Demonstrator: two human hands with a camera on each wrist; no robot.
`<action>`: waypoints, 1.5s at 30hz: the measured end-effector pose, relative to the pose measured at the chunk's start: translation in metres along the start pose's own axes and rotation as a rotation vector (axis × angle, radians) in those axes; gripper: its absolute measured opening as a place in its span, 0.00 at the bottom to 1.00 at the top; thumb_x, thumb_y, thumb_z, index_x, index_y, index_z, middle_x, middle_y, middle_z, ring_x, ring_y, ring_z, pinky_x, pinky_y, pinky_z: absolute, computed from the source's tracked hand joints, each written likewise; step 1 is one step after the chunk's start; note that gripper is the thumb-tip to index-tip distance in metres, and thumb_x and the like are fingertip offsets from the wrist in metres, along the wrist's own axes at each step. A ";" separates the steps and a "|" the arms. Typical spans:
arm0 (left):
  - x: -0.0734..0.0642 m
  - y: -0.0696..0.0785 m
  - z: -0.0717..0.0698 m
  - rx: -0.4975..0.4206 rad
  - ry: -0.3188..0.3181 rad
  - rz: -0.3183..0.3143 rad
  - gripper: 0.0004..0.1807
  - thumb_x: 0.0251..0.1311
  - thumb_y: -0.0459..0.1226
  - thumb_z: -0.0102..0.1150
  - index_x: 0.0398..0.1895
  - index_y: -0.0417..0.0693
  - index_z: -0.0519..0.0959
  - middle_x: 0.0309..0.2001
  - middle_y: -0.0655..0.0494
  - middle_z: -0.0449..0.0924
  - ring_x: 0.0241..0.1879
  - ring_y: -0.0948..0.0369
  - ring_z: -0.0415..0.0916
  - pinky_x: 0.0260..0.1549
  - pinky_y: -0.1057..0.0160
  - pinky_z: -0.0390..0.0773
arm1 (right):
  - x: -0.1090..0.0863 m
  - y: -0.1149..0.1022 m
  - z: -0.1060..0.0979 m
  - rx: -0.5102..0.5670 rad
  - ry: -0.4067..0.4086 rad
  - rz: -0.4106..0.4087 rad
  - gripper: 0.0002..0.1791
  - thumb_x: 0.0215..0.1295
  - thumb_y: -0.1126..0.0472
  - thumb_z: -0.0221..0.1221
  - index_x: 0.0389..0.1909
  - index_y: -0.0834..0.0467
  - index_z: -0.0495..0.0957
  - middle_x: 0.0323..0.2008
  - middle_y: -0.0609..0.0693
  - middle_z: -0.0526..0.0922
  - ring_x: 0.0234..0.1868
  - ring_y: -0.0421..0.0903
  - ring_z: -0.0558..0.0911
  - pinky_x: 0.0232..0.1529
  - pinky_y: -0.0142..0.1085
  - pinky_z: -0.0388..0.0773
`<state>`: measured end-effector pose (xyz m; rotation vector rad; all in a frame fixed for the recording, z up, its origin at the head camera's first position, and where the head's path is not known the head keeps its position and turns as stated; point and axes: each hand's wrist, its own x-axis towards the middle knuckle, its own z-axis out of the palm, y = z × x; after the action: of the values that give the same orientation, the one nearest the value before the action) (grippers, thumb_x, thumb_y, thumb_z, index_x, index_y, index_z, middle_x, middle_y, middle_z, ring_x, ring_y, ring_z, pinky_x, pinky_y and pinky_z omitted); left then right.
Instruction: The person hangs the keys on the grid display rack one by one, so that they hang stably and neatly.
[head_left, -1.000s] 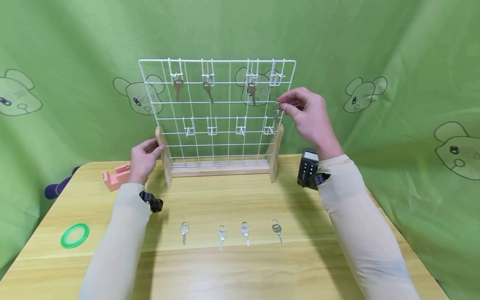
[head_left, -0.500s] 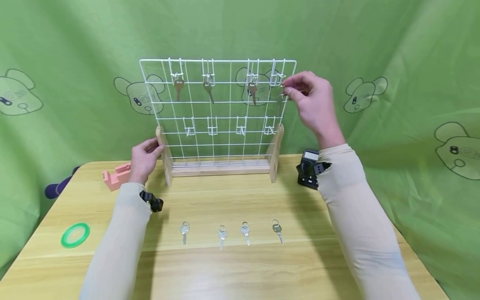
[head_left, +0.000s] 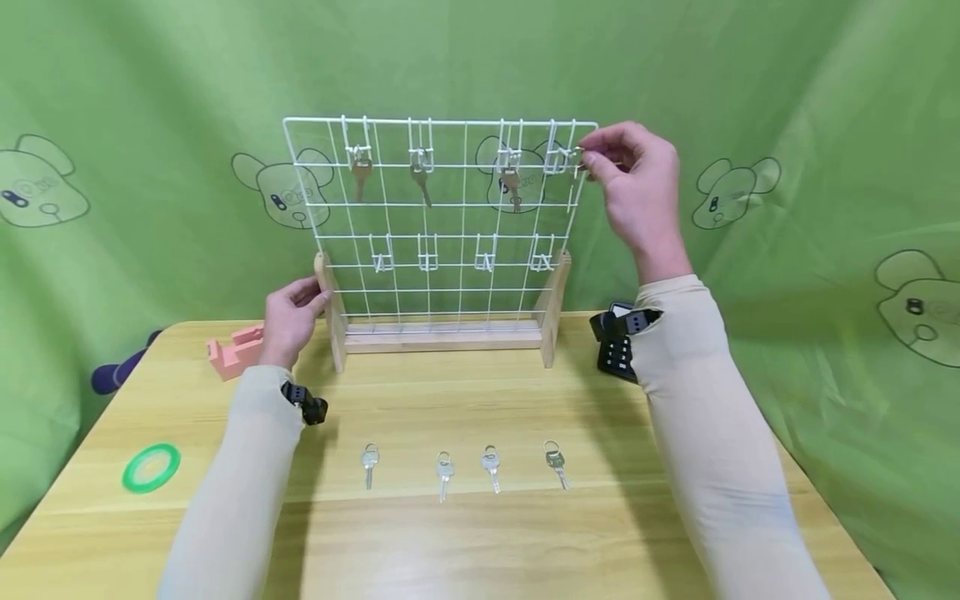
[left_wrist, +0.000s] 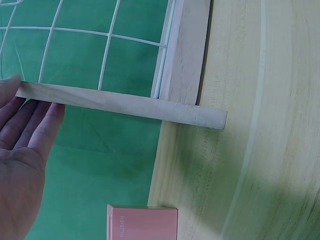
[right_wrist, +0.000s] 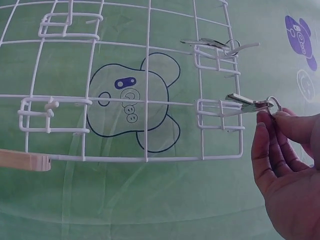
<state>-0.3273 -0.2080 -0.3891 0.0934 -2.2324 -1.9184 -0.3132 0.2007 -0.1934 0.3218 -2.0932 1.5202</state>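
My right hand (head_left: 641,187) pinches a key ring between thumb and fingertips, right at the top right hook (head_left: 557,158) of a white wire grid (head_left: 465,123). The silver key (right_wrist: 246,103) on that ring overlaps the hook in the right wrist view. With my left hand (head_left: 288,323) I hold the left wooden upright (left_wrist: 115,101) of the grid's stand, thumb on one side and fingers on the other. Keys hang from the other top hooks: a left key (head_left: 361,177), a middle key (head_left: 421,179) and a right key (head_left: 512,185). The lower hooks (head_left: 485,258) hold nothing.
Several silver keys with rings, among them one key (head_left: 445,471), lie in a row on the wooden table (head_left: 420,550). A pink block-like holder (head_left: 236,354) and green tape roll (head_left: 130,475) are at left. A black calculator (head_left: 617,357) lies partly behind my right wrist. Green cloth (head_left: 450,50) hangs behind.
My right hand has risen with the pinched key, from below the top right hook up to its level, drifting slightly right. The left hand stays on the upright.
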 end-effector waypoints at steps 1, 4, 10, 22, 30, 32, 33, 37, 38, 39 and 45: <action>0.000 0.000 0.000 -0.002 0.001 0.002 0.26 0.68 0.34 0.59 0.67 0.38 0.69 0.64 0.40 0.71 0.61 0.50 0.71 0.59 0.62 0.74 | 0.001 0.000 0.000 0.002 0.000 0.004 0.09 0.67 0.70 0.60 0.46 0.61 0.82 0.44 0.54 0.81 0.41 0.44 0.79 0.49 0.37 0.79; 0.001 -0.002 0.002 -0.010 0.002 0.006 0.25 0.68 0.33 0.58 0.67 0.37 0.69 0.64 0.39 0.71 0.61 0.50 0.71 0.58 0.62 0.75 | 0.002 0.000 0.002 -0.008 -0.003 0.015 0.09 0.67 0.70 0.60 0.46 0.61 0.82 0.43 0.54 0.81 0.41 0.44 0.79 0.48 0.37 0.79; 0.002 -0.003 0.002 -0.014 0.002 0.019 0.25 0.67 0.32 0.58 0.66 0.36 0.69 0.63 0.39 0.72 0.61 0.50 0.72 0.58 0.64 0.75 | 0.002 0.004 0.003 -0.014 -0.007 0.040 0.09 0.67 0.70 0.59 0.47 0.63 0.81 0.41 0.51 0.80 0.41 0.45 0.78 0.49 0.37 0.79; 0.001 -0.004 0.003 0.013 0.010 0.024 0.25 0.68 0.33 0.58 0.66 0.36 0.69 0.63 0.38 0.71 0.61 0.50 0.71 0.58 0.63 0.75 | -0.006 0.024 -0.006 -0.054 -0.023 0.069 0.12 0.68 0.65 0.60 0.51 0.62 0.78 0.45 0.51 0.79 0.44 0.45 0.78 0.48 0.33 0.80; 0.002 -0.004 0.002 0.032 0.014 0.032 0.24 0.69 0.35 0.58 0.66 0.38 0.69 0.63 0.41 0.72 0.61 0.52 0.71 0.59 0.63 0.74 | -0.028 0.041 -0.007 -0.152 -0.097 0.078 0.14 0.71 0.61 0.58 0.53 0.61 0.77 0.47 0.52 0.79 0.45 0.44 0.78 0.49 0.34 0.79; 0.003 -0.003 0.002 0.038 0.019 0.037 0.25 0.69 0.35 0.58 0.66 0.38 0.69 0.63 0.41 0.72 0.61 0.52 0.71 0.60 0.63 0.73 | -0.035 0.044 -0.006 -0.182 -0.120 0.063 0.14 0.71 0.61 0.58 0.53 0.61 0.77 0.48 0.52 0.79 0.47 0.44 0.77 0.51 0.34 0.78; 0.003 -0.003 0.002 0.040 0.020 0.037 0.25 0.69 0.35 0.58 0.66 0.38 0.69 0.63 0.42 0.72 0.61 0.53 0.71 0.60 0.63 0.73 | -0.039 0.046 -0.005 -0.196 -0.132 0.054 0.14 0.71 0.60 0.58 0.53 0.62 0.77 0.48 0.52 0.79 0.48 0.45 0.77 0.52 0.34 0.77; 0.004 -0.003 0.003 0.045 0.023 0.037 0.25 0.69 0.36 0.58 0.67 0.39 0.69 0.64 0.42 0.71 0.61 0.53 0.71 0.60 0.63 0.73 | -0.054 0.056 0.001 -0.203 -0.191 0.038 0.14 0.71 0.61 0.58 0.52 0.63 0.77 0.48 0.53 0.79 0.48 0.45 0.76 0.53 0.35 0.77; 0.005 -0.004 0.003 0.044 0.025 0.038 0.25 0.69 0.36 0.58 0.67 0.39 0.69 0.64 0.42 0.71 0.61 0.53 0.71 0.60 0.63 0.73 | -0.057 0.058 0.003 -0.196 -0.208 0.041 0.13 0.71 0.62 0.58 0.52 0.63 0.77 0.48 0.54 0.79 0.48 0.45 0.76 0.53 0.36 0.77; 0.005 -0.004 0.003 0.043 0.027 0.038 0.25 0.69 0.35 0.58 0.66 0.38 0.69 0.64 0.42 0.72 0.61 0.52 0.71 0.60 0.63 0.73 | -0.060 0.060 0.005 -0.188 -0.224 0.042 0.13 0.71 0.62 0.58 0.52 0.63 0.77 0.47 0.54 0.79 0.48 0.45 0.77 0.53 0.36 0.77; 0.005 -0.005 0.003 0.055 0.037 0.047 0.24 0.68 0.34 0.58 0.66 0.37 0.70 0.63 0.41 0.72 0.61 0.52 0.71 0.60 0.63 0.73 | -0.078 0.069 0.020 -0.222 -0.331 0.012 0.11 0.69 0.65 0.59 0.50 0.61 0.78 0.45 0.52 0.80 0.45 0.46 0.78 0.51 0.40 0.78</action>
<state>-0.3330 -0.2068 -0.3939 0.0837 -2.2436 -1.8165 -0.2869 0.1966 -0.2958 0.5068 -2.4976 1.2927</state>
